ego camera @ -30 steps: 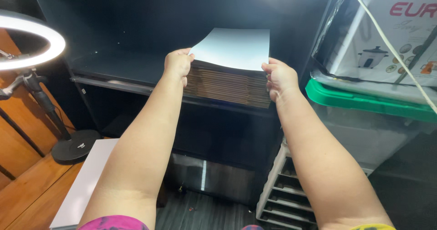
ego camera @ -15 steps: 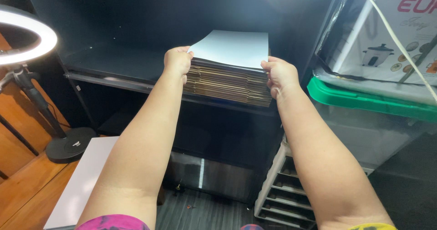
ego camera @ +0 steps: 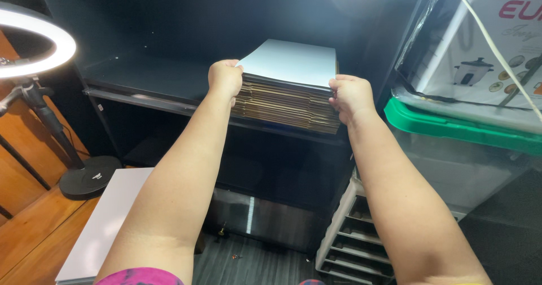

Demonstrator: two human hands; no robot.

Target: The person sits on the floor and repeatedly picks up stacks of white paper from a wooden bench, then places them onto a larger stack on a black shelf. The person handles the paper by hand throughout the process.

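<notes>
Cardboard sheets [ego camera: 288, 96], stacked under a white top sheet, sit as before on the dark shelf [ego camera: 141, 87], our left hand [ego camera: 224, 79] and right hand [ego camera: 351, 96] still clenched on their ends.

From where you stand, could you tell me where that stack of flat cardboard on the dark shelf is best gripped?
Probably by its two short ends, from the front, as the left hand and right hand do: the cardboard stack is wide, layered and loose, overhanging the shelf edge.
</notes>
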